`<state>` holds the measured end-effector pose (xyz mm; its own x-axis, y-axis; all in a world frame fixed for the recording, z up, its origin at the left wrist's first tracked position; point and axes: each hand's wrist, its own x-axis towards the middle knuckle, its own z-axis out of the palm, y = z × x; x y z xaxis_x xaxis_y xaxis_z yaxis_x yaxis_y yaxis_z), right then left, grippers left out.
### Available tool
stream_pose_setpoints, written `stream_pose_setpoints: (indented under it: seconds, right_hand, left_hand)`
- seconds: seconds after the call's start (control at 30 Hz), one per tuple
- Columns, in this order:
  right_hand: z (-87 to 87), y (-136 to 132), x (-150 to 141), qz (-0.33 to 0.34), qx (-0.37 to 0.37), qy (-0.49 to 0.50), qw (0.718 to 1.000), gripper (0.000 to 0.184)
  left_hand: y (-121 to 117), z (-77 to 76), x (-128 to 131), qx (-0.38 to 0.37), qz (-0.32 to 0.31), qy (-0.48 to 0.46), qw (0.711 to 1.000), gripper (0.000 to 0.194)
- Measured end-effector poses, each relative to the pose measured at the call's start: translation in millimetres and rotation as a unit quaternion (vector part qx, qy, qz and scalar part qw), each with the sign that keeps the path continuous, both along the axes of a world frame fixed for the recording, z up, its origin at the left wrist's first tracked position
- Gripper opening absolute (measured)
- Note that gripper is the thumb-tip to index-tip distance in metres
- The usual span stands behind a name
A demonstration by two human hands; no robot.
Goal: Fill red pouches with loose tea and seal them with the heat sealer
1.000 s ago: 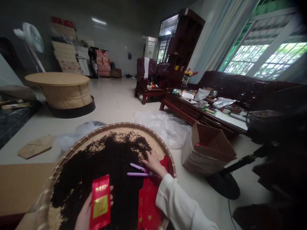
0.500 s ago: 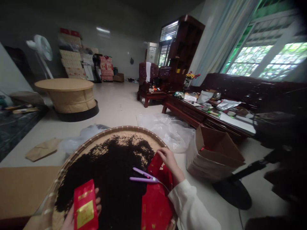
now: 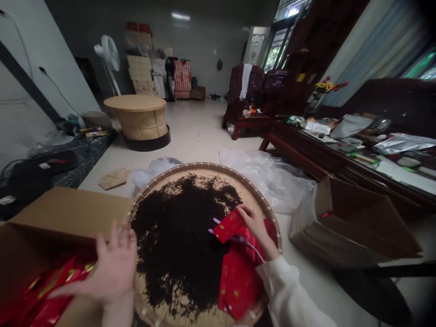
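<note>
My right hand [image 3: 252, 222] pinches a small red packet [image 3: 229, 225] by its upper corner, above the right part of a round bamboo tray [image 3: 275, 213]. Behind that packet, partly hidden, lies a purple hair straightener [image 3: 238, 238] with a pale cord. More flat red packets [image 3: 238, 281] are stacked under and below it. Dark loose leaves [image 3: 180, 231], like dried tea, cover much of the tray. My left hand [image 3: 114, 265], fingers spread and slightly blurred, holds nothing. It hovers by the tray's left rim, over a cardboard box [image 3: 73, 211] with shiny red-and-gold packets [image 3: 47, 290] inside.
An open carton [image 3: 316, 231] stands right of the tray, near a black round base [image 3: 374, 290]. Clear plastic sheeting [image 3: 269, 175] lies on the floor behind. A cluttered low table [image 3: 306, 154] runs along the right; a round wooden-topped table [image 3: 136, 103] stands ahead left.
My left hand has let go of the red-and-gold packet and opened over the box at left. My right hand has lifted a red packet from the stack. The view has turned left.
</note>
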<state>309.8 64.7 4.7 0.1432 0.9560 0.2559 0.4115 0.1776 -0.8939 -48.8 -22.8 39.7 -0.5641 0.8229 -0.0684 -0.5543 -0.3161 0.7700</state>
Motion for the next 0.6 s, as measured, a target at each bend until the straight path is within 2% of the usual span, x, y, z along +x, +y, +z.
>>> stream_pose_setpoints:
  seconds: [0.03,0.07,0.13,0.2,0.23,0.3,0.37,0.47,0.6]
  right_hand:
    - [-0.4,-1,-3,0.013,-0.01,0.001,1.0,0.03]
    - [-0.6,-2,-6,0.03,-0.021,0.006,0.999,0.029]
    - [-0.9,-6,-17,0.08,-0.051,0.021,0.995,0.027]
    - [-1.4,-12,-31,0.145,-0.086,0.034,0.985,0.026]
    - [-1.8,-16,-39,0.176,-0.099,0.034,0.979,0.026]
    - [-2.9,-24,-55,0.216,-0.087,0.009,0.972,0.025]
    - [-5.2,-32,-67,0.22,-0.031,-0.047,0.974,0.027]
    - [-12.6,-41,-80,0.198,0.068,-0.129,0.969,0.038]
    - [-26.9,-49,-88,0.157,0.188,-0.197,0.949,0.05]
  left_hand:
    - [4,0.1,16,0.023,-0.026,0.003,0.999,0.093]
    - [8,-2.1,31,0.013,-0.08,0.013,0.997,0.079]
    - [16,-11.8,58,-0.052,-0.215,0.069,0.973,0.061]
    - [20,-24.8,81,-0.116,-0.339,0.183,0.916,0.055]
    - [21,-31.1,91,-0.132,-0.373,0.237,0.887,0.052]
    - [20,-41.6,108,-0.137,-0.4,0.332,0.843,0.04]
    - [18,-48.8,117,-0.144,-0.401,0.359,0.83,0.036]
    - [14,-54.8,119,-0.153,-0.375,0.359,0.841,0.038]
    - [11,-59.6,115,-0.154,-0.341,0.363,0.854,0.04]
